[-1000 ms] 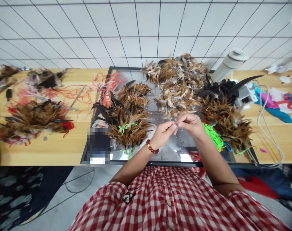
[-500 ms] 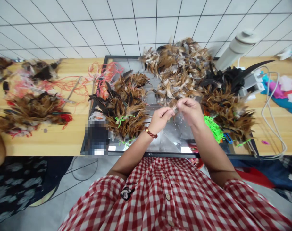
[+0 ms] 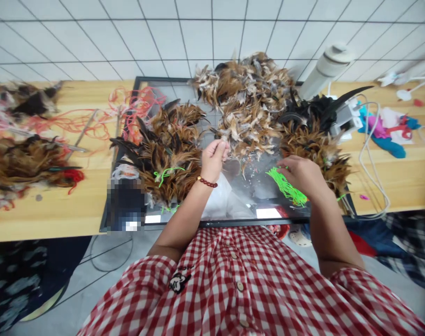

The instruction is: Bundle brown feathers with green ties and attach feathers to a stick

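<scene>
My left hand (image 3: 215,157), with a red bead bracelet on its wrist, is closed in a pinch in front of the feather pile. What it pinches is too small to make out. My right hand (image 3: 299,173) is over a bundle of bright green strings (image 3: 289,189), its fingertips closed on the strings' upper end. Brown and pale loose feathers (image 3: 249,100) are heaped at the back of the black-framed glass board (image 3: 240,177). Left of my left hand lie brown feather bunches (image 3: 179,161), one with a green string (image 3: 168,173) on it.
More brown feathers (image 3: 333,156) and black feathers (image 3: 312,112) lie at the right. Behind them stand a pale bottle (image 3: 324,70) and a white charger (image 3: 348,116) with a cable. Pink strings (image 3: 142,107) and another feather heap (image 3: 19,158) are at the left, near a person's dark clothing (image 3: 30,280).
My hands have parted. The right one has moved right and down to the green strings; the left stays pinched before the feathers. The view has shifted to the right.
</scene>
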Demonstrator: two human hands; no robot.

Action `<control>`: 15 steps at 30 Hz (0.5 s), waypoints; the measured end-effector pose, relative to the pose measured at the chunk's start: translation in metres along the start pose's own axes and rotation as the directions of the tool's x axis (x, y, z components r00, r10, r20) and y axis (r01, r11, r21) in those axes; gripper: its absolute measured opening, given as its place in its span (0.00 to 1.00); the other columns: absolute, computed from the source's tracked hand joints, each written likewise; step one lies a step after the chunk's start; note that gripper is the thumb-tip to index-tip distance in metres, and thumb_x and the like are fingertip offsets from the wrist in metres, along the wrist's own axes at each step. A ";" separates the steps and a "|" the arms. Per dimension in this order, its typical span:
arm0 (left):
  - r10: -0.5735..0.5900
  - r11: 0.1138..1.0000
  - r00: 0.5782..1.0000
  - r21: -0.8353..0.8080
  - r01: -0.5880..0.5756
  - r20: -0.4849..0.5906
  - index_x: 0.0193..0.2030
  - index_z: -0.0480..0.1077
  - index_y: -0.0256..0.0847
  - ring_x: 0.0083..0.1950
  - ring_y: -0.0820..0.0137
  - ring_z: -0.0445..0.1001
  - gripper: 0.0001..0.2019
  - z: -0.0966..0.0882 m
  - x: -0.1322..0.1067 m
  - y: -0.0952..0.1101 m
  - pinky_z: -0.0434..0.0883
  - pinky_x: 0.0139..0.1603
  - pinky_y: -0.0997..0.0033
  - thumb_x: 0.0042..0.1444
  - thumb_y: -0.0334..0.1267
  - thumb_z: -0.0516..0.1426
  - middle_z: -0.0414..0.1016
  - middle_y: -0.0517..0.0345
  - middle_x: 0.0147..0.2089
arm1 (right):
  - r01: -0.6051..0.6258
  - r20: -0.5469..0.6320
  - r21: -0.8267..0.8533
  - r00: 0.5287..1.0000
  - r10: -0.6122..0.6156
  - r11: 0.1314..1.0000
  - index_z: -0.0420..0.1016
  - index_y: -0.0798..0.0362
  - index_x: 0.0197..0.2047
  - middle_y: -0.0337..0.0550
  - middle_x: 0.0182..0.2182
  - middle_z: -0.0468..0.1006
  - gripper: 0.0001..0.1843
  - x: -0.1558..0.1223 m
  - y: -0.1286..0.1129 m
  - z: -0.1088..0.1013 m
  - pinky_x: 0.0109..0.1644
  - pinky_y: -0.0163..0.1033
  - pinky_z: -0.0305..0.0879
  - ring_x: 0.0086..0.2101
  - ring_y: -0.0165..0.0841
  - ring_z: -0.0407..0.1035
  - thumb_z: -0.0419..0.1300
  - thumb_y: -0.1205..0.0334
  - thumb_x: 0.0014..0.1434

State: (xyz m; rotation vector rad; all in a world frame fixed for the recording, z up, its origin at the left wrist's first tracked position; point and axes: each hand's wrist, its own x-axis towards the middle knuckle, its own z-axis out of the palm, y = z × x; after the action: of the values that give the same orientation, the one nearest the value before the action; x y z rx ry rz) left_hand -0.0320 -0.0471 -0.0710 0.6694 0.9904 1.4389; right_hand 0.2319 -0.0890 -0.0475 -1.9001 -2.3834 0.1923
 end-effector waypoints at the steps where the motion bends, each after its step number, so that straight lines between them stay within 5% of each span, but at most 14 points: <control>1: 0.008 1.000 0.998 -0.002 -0.008 -0.061 0.25 0.70 0.39 0.20 0.82 0.53 0.19 -0.001 0.001 -0.003 0.55 0.22 0.82 0.57 0.48 0.70 0.58 0.69 0.18 | -0.023 0.010 -0.017 1.000 0.023 1.000 0.86 0.50 0.46 0.47 0.45 0.86 0.12 -0.006 0.005 -0.002 0.39 0.40 0.64 0.41 0.41 0.79 0.62 0.60 0.65; 5: 0.029 0.999 0.978 -0.022 -0.035 -0.206 0.25 0.68 0.40 0.20 0.81 0.53 0.19 -0.004 0.003 -0.012 0.53 0.21 0.81 0.61 0.44 0.67 0.56 0.69 0.18 | -0.075 0.016 -0.020 0.997 0.075 0.997 0.87 0.50 0.44 0.47 0.44 0.87 0.14 -0.026 0.006 0.003 0.37 0.40 0.62 0.41 0.40 0.79 0.58 0.60 0.68; 10: 0.099 0.995 0.978 0.027 -0.096 -0.183 0.27 0.69 0.40 0.21 0.81 0.55 0.17 -0.009 0.000 -0.020 0.54 0.22 0.79 0.62 0.45 0.66 0.59 0.68 0.20 | -0.202 0.075 -0.052 0.976 0.206 0.978 0.85 0.51 0.37 0.49 0.38 0.86 0.11 -0.037 -0.004 0.019 0.33 0.39 0.55 0.37 0.40 0.77 0.61 0.58 0.64; 15: 0.204 0.977 0.970 0.093 -0.193 -0.135 0.28 0.70 0.40 0.22 0.81 0.57 0.20 -0.014 0.001 -0.030 0.56 0.23 0.79 0.60 0.52 0.66 0.60 0.68 0.20 | -0.176 0.059 0.118 0.984 0.170 0.977 0.85 0.52 0.36 0.49 0.37 0.86 0.14 -0.041 0.004 0.028 0.38 0.39 0.61 0.39 0.40 0.79 0.57 0.60 0.63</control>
State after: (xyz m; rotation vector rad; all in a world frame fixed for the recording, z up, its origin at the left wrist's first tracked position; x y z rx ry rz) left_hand -0.0294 -0.0510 -0.1039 0.7474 1.1224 1.6487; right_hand 0.2409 -0.1287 -0.0756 -2.0660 -2.1778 0.3923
